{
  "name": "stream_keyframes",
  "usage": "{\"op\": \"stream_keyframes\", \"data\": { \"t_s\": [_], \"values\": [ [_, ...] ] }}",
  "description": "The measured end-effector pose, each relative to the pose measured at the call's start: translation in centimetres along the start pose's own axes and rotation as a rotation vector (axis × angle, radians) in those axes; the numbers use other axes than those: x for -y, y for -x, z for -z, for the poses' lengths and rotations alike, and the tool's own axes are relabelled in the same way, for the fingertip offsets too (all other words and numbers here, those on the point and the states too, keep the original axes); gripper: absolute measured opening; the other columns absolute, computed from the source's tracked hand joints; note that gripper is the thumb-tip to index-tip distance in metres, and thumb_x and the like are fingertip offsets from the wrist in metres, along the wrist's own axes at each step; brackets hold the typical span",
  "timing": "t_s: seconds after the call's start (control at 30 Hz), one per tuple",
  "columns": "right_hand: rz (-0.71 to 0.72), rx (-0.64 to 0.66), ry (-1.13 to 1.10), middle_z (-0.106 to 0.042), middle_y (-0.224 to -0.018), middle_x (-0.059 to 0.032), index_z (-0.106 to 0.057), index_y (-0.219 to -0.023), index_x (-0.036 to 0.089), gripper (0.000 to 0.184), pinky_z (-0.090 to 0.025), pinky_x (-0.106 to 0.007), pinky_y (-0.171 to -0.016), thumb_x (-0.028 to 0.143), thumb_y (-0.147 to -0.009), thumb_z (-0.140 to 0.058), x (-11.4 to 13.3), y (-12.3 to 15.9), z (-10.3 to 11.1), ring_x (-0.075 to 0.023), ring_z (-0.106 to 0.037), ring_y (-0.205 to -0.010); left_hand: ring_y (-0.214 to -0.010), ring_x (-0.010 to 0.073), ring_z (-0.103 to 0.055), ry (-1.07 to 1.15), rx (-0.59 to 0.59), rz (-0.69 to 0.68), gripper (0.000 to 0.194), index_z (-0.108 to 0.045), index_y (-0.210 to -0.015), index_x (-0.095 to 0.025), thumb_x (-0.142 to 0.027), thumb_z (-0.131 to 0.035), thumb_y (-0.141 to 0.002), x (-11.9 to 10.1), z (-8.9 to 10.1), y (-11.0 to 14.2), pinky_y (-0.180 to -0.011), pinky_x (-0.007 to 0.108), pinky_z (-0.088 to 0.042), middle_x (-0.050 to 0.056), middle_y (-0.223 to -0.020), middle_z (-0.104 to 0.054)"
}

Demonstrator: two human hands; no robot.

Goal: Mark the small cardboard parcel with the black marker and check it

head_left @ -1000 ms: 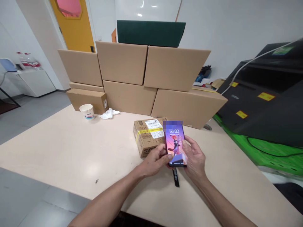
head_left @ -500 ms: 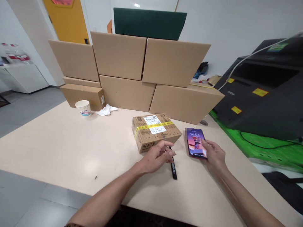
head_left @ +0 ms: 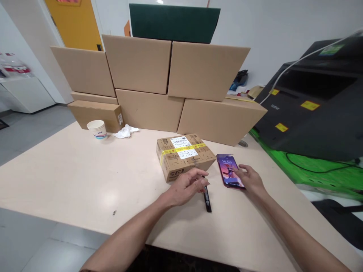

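Observation:
On the table, my left hand (head_left: pixel 189 186) rests with its fingers loosely bent and apart, over the upper part of a slim black pen-like object (head_left: pixel 208 202). That object seems to lie on the tabletop; its upper end is partly hidden by my fingers. Just beyond stands a small cardboard parcel (head_left: pixel 168 160) with yellow tape and a white shipping label (head_left: pixel 184 147). To its right is a smartphone (head_left: pixel 227 172), its lit screen reading 16:03. My right hand (head_left: pixel 253 183) grips the phone's lower right side, thumb over the screen; the other fingers are partly hidden.
Stacked cardboard boxes (head_left: pixel 147 109) form a wall at the back, topped by a dark green box (head_left: pixel 174 23). A paper cup (head_left: pixel 98 130) and crumpled tissue (head_left: pixel 125 131) sit at left. A large black machine (head_left: pixel 306 128) stands at right by a green surface (head_left: pixel 286 166).
The smartphone has moved left, closer to the parcel, and turned slightly, with my right hand on it. My left hand keeps its place. The view has shifted a little.

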State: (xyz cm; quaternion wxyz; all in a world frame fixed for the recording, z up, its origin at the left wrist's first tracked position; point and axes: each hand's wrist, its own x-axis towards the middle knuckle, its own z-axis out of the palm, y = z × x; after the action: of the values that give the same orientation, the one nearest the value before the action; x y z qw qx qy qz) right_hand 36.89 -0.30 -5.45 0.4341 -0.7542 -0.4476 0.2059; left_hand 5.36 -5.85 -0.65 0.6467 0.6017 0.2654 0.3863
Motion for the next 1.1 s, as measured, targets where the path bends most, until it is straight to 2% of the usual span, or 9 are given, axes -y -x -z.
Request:
{"op": "stream_keyframes", "data": {
  "t_s": [0.13, 0.23, 0.4, 0.6, 0.83, 0.9, 0.97, 1.03, 1.1],
  "values": [
    [-0.013, 0.073, 0.24, -0.074, -0.071, -0.009, -0.068, -0.116, 0.017, 0.057, -0.05, -0.045, -0.074, 0.054, -0.072, -0.069, -0.1, -0.3, 0.2, -0.0332, -0.07, -0.074, -0.086, 0.0177, -0.068, 0.017, 0.016, 0.001, 0.058, -0.06, -0.121, -0.015, -0.065, -0.062, -0.092, -0.3, -0.1, 0.0, -0.082, 0.036, -0.053, 0.012, -0.107, -0.068],
    [-0.003, 0.108, 0.386, -0.078, -0.098, -0.018, -0.061, -0.132, 0.015, 0.065, -0.05, -0.049, -0.088, 0.054, -0.08, -0.062, 0.5, 0.2, 0.1, -0.0397, -0.072, -0.098, -0.087, 0.0182, -0.068, 0.024, 0.022, 0.0, 0.056, -0.062, -0.118, -0.016, -0.064, -0.063, -0.092, -0.4, -0.1, 0.0, -0.083, 0.037, -0.054, 0.012, -0.107, -0.068],
    [0.049, 0.205, 0.737, -0.059, -0.143, -0.0274, -0.038, -0.155, 0.011, 0.075, -0.049, -0.055, -0.096, 0.058, -0.098, -0.029, 2.3, 2.4, -0.2, -0.045, -0.065, -0.122, -0.088, 0.0191, -0.069, 0.01, 0.014, 0.005, 0.06, -0.063, -0.117, -0.016, -0.069, -0.063, -0.089, -0.5, -0.1, 0.0, -0.084, 0.038, -0.054, 0.013, -0.106, -0.069],
    [0.034, 0.184, 0.79, -0.054, -0.145, -0.0272, -0.03, -0.159, 0.011, 0.076, -0.049, -0.059, -0.096, 0.057, -0.1, -0.017, 3.6, 4.0, -0.7, -0.0473, -0.065, -0.12, -0.087, 0.0208, -0.072, -0.034, 0.009, -0.009, 0.055, -0.064, -0.119, -0.017, -0.065, -0.061, -0.092, -0.4, 0.0, -0.1, -0.085, 0.04, -0.054, 0.014, -0.106, -0.072],
    [0.103, 0.147, 0.759, -0.058, -0.138, -0.0306, -0.03, -0.159, 0.006, 0.081, -0.048, -0.061, -0.098, 0.058, -0.098, -0.022, 2.5, 3.9, -0.4, -0.0484, -0.062, -0.123, -0.084, 0.0207, -0.074, -0.004, -0.006, -0.075, 0.045, -0.067, -0.115, -0.017, -0.057, -0.064, -0.094, -0.5, -0.2, 0.0, -0.081, 0.038, -0.058, 0.013, -0.103, -0.074],
    [0.217, 0.101, 0.678, -0.06, -0.135, -0.0306, -0.039, -0.155, 0.003, 0.083, -0.046, -0.061, -0.103, 0.061, -0.096, -0.024, 2.2, 3.8, -0.4, -0.0473, -0.059, -0.125, -0.08, 0.0197, -0.074, -0.014, -0.071, -0.188, 0.039, -0.068, -0.112, -0.018, -0.053, -0.061, -0.097, -0.7, -0.2, 0.2, -0.077, 0.037, -0.059, 0.012, -0.1, -0.074],
    [0.359, 0.053, 0.532, -0.063, -0.133, -0.03, -0.049, -0.146, 0.002, 0.086, -0.042, -0.06, -0.109, 0.066, -0.094, -0.027, 2.2, 3.5, -0.7, -0.045, -0.057, -0.127, -0.077, 0.0183, -0.073, -0.102, -0.226, -0.395, 0.031, -0.069, -0.112, -0.019, -0.046, -0.057, -0.1, -1.1, 0.2, 0.5, -0.073, 0.035, -0.059, 0.01, -0.096, -0.075],
    [0.419, 0.049, 0.323, -0.065, -0.131, -0.0277, -0.06, -0.136, 0.006, 0.086, -0.039, -0.058, -0.113, 0.073, -0.09, -0.034, 2.8, 3.0, -1.3, -0.0424, -0.057, -0.126, -0.083, 0.0189, -0.071, -0.257, -0.476, -0.609, 0.024, -0.07, -0.113, -0.022, -0.038, -0.057, -0.101, -1.6, 1.3, 0.6, -0.075, 0.035, -0.058, 0.008, -0.099, -0.074],
    [0.373, 0.088, 0.119, -0.068, -0.131, -0.0229, -0.067, -0.125, 0.013, 0.08, -0.04, -0.057, -0.112, 0.078, -0.086, -0.042, 3.9, 2.4, -2.4, -0.0395, -0.059, -0.124, -0.105, 0.0239, -0.068, -0.42, -0.797, -0.681, 0.025, -0.069, -0.116, -0.023, -0.037, -0.061, -0.097, -2.0, 2.9, 0.4, -0.092, 0.042, -0.055, 0.01, -0.111, -0.073]
  ]
}}
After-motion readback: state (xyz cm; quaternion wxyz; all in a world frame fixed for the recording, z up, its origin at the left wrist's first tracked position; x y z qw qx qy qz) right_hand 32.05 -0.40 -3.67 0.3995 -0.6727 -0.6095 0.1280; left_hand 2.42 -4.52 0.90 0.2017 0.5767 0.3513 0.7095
